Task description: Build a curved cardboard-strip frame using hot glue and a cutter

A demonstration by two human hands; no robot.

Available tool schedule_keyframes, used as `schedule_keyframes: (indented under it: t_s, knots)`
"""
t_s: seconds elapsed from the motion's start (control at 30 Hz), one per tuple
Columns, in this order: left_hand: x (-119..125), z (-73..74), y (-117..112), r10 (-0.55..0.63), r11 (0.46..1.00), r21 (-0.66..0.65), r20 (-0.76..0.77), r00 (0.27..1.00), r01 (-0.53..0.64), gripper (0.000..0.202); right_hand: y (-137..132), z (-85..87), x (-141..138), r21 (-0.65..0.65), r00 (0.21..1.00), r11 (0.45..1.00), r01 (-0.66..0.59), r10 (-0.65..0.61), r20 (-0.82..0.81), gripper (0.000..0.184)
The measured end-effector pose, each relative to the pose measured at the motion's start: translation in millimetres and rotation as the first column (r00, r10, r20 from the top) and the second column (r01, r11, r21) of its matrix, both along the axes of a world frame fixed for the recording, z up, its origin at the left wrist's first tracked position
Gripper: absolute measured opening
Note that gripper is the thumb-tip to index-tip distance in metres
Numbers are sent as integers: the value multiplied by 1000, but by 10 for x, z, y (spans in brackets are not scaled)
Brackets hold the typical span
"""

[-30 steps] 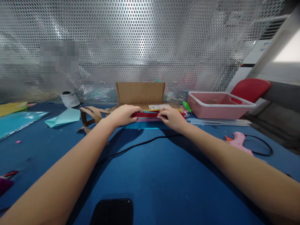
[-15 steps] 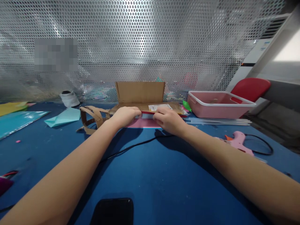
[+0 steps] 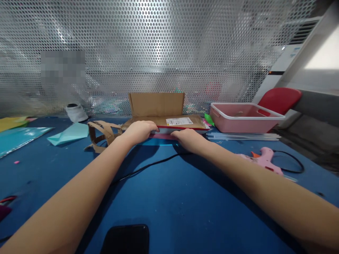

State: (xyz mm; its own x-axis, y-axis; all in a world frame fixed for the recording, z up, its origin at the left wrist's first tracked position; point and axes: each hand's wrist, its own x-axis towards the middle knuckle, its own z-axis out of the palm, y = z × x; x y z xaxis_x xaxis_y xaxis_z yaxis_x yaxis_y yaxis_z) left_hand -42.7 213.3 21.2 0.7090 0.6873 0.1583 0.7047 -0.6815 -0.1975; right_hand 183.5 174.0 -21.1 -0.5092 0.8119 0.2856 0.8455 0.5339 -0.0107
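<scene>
A stack of coloured paper sheets (image 3: 165, 135), red on top with pink and blue under it, lies on the blue table in front of an open cardboard box (image 3: 159, 106). My left hand (image 3: 139, 130) rests curled on the stack's left end, fingers closed over the edge. My right hand (image 3: 189, 138) presses down on the stack's right part, fingers bent at the sheets' front edge. A brown flap with a white label (image 3: 179, 121) lies over the far side of the stack.
A pink tray (image 3: 246, 118) stands at the right with clear glue sticks (image 3: 243, 136) before it. A pink glue gun (image 3: 265, 160) with black cord lies near my right arm. Cardboard strips (image 3: 99, 134), light blue paper (image 3: 70, 133) and a black phone (image 3: 125, 240) lie around. Perforated metal screen behind.
The red sheets were lifted and spread a second ago; now they lie flatter under the labelled flap. My right hand has slid down to the front edge.
</scene>
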Motion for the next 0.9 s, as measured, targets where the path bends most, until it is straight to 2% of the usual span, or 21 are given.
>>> schedule_keyframes:
  t_s: [0.17, 0.33, 0.43, 0.63, 0.8, 0.9]
  knots:
    - [10, 13, -2, 8, 1000, -17, 15, 1000, -8, 44, 33, -21, 71, -3, 992, 1000, 6, -7, -128, 24]
    - [24, 38, 4, 22, 999, -38, 47, 999, -21, 46, 100, -65, 162, -26, 983, 1000, -10, 5, -184, 6]
    - [28, 51, -5, 27, 998, -64, 68, 997, -22, 46, 158, -75, 204, -38, 983, 999, 3, -10, -184, 23]
    - [47, 92, -73, 50, 989, -143, 139, 989, -30, 41, 231, -53, 263, -22, 979, 1000, -20, 15, -202, 29]
    - [57, 174, -150, 106, 967, -247, 205, 973, -54, 62, 210, 7, 238, 62, 972, 993, -100, 111, -206, 24]
    - [29, 239, -159, 110, 947, -318, 222, 969, -35, 73, 159, 175, 237, 132, 963, 972, -194, 214, -162, 21]
